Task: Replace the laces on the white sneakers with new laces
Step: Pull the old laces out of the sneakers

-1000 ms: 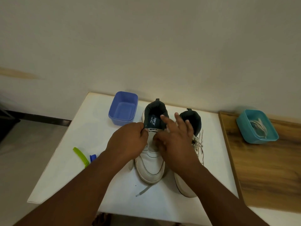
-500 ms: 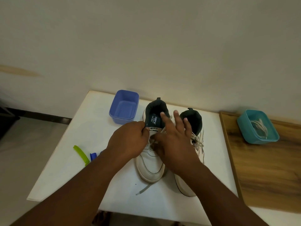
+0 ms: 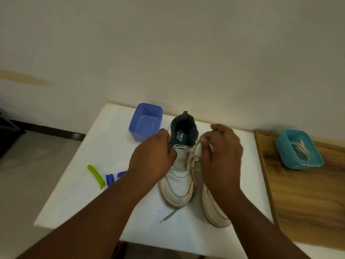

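The left hand (image 3: 155, 156) clamps the left sneaker (image 3: 179, 176) steady at its tongue while the right hand (image 3: 220, 154) pinches the limp, thin old lace (image 3: 192, 165), best gripped near the eyelets.

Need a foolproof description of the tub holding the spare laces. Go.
Start at the white table; a wooden surface adjoins it on the right. Near the wall on that wood sits a teal tub with a coil of white laces inside. The blue tub on the white table looks empty.
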Tool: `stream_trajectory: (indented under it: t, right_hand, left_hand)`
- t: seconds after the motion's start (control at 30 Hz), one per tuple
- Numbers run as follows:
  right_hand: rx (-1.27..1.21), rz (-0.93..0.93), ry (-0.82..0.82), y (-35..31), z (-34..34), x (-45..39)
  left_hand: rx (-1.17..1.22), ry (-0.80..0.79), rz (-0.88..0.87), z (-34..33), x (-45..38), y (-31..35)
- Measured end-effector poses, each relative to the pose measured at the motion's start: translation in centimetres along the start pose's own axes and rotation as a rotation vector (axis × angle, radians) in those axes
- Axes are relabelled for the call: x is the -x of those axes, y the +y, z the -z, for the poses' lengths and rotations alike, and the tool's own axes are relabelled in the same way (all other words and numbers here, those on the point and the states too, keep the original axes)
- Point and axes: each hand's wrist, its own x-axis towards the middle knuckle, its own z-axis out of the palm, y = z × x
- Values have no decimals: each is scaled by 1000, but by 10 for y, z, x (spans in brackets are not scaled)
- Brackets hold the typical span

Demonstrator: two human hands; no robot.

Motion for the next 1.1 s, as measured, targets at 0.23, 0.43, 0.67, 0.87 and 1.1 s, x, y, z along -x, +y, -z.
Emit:
stream_trajectory:
  t: [0.23,0.43,0.67,0.87,1.1]
  right_hand:
    - [-396,103,58,-14,21,-12]
    - [-545,391,30,-37,28,-4]
    - [-323,26,-89,-13,20,-10]
    - [-146,-15,-518,2,0,-2]
    - [5,-19,-537,9,7,-4]
  left_hand:
    - [203,-34,-260,1,0,8]
    - [489,-70,-400,4,12,26]
    - [1097,389,-233,35,7,30]
    - [1290,657,-162,53,6,32]
    - [1021,647,-274,54,5,26]
